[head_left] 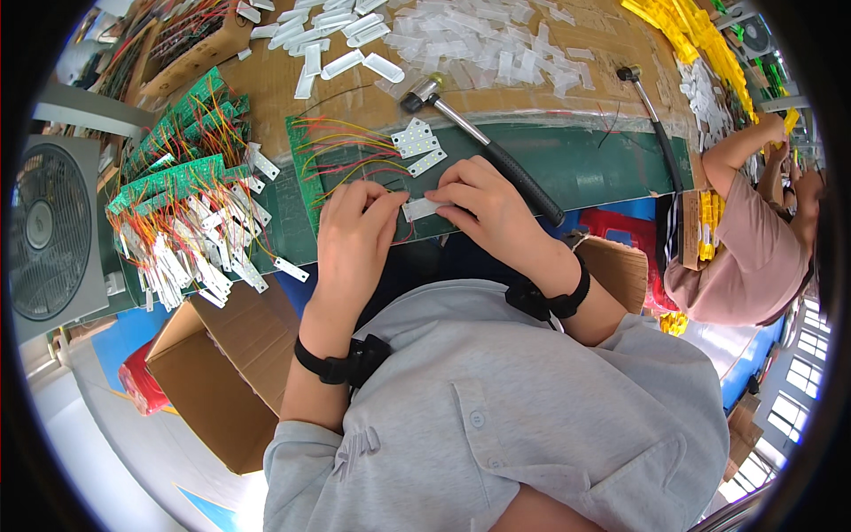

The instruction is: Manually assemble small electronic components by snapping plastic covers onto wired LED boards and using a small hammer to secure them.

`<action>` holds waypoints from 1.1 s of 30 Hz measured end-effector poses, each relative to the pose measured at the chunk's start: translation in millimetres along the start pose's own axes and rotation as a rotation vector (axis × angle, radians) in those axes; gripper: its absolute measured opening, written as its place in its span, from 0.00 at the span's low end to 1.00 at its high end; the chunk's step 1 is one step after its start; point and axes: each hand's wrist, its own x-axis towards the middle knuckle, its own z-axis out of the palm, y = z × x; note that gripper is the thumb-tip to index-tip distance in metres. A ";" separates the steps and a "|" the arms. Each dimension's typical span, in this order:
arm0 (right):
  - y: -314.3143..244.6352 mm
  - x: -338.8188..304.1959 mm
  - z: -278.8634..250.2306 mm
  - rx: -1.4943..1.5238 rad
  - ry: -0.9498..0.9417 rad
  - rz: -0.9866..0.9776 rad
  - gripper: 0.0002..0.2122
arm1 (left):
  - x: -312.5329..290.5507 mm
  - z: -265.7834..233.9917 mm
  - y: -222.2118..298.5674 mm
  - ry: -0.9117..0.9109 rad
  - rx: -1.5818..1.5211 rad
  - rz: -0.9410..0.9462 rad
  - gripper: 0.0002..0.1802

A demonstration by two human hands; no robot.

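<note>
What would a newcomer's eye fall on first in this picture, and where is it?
Probably the heap of green circuit boards, with its tangle of red and yellow wires, at the left. Next, a black-handled hammer lies slantwise just beyond the right hand. Near the centre, a small white strip sits between that hand and the left hand.

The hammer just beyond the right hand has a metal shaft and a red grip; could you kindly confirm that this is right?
Not quite: in the head view, the hammer just beyond the right hand has a metal shaft but a black grip, not red.
</note>
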 end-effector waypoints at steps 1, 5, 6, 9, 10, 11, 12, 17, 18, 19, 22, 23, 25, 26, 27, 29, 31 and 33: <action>0.1 -0.1 0.1 0.000 -0.002 -0.002 0.09 | 3.7 -1.0 -2.4 -0.019 0.024 0.030 0.09; 3.8 0.7 0.4 0.017 -0.012 -0.012 0.08 | 14.3 -6.8 -8.2 -0.072 0.015 0.071 0.07; 5.0 1.1 -0.3 0.024 -0.024 -0.016 0.08 | 16.0 -8.1 -7.2 -0.080 0.021 0.085 0.07; 7.7 5.8 -4.1 0.069 -0.058 -0.034 0.08 | 18.2 -7.1 -6.8 -0.083 0.037 0.110 0.06; 7.8 7.3 -5.3 0.070 -0.059 -0.034 0.08 | 18.3 -6.4 -6.9 -0.077 0.047 0.121 0.06; 7.6 8.6 -6.3 0.072 -0.073 -0.040 0.08 | 18.3 -5.7 -7.7 -0.078 0.046 0.121 0.06; 7.6 9.3 -6.7 0.073 -0.086 -0.046 0.08 | 17.8 -5.0 -9.2 -0.084 0.038 0.116 0.07; 10.5 6.9 -4.5 0.065 -0.082 -0.022 0.08 | 11.1 -4.1 -7.2 -0.092 0.031 0.097 0.10; 11.3 6.4 -4.2 0.059 -0.075 -0.017 0.08 | 8.8 -4.4 -3.1 -0.063 -0.022 0.062 0.11; 11.2 6.7 -4.9 0.058 -0.075 -0.016 0.08 | 7.1 -4.2 0.1 -0.035 -0.076 0.026 0.13; 9.0 6.6 -4.7 0.040 -0.063 -0.026 0.09 | -1.5 -1.6 3.2 -0.054 -0.138 -0.006 0.15; 9.6 6.9 -5.2 0.034 -0.064 -0.025 0.09 | -4.2 1.0 3.7 -0.054 -0.137 -0.008 0.15; 9.9 7.3 -4.4 0.029 -0.066 -0.025 0.09 | -8.9 6.1 5.2 -0.007 -0.146 -0.032 0.17; 10.3 7.0 -4.3 0.025 -0.062 -0.026 0.09 | -9.3 6.7 6.8 -0.008 -0.147 -0.032 0.17; 10.6 6.7 -4.1 0.022 -0.059 -0.026 0.09 | -9.5 6.9 8.3 0.024 -0.137 -0.022 0.17; 10.1 6.1 -3.0 0.012 -0.050 -0.028 0.09 | -11.5 7.4 8.9 0.056 -0.128 -0.013 0.18; 9.6 5.5 -3.2 0.002 -0.043 -0.031 0.09 | -15.1 9.0 6.8 0.048 -0.126 -0.019 0.18; 9.5 5.4 -3.3 -0.007 -0.047 -0.022 0.09 | -16.5 10.2 4.9 0.054 -0.114 -0.010 0.19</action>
